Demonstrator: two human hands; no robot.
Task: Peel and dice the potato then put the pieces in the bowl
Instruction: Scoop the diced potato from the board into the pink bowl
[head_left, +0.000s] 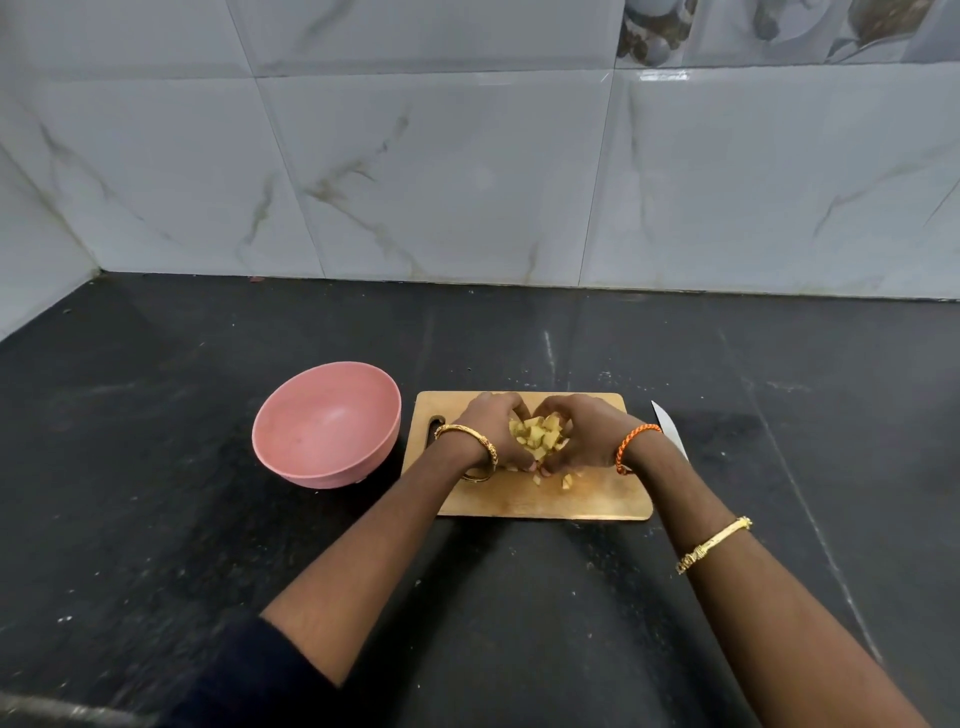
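While both hands, left hand (485, 434) and right hand (584, 434), cup the potato pieces (537, 439) over the cutting board (597, 499), the empty bowl (311, 457) sits just beside the left hand.

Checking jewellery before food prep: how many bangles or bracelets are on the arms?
3: a gold bangle on the left wrist, an orange braided bracelet on the right wrist, a second gold bangle higher on the right forearm. Sleeves may hide others.
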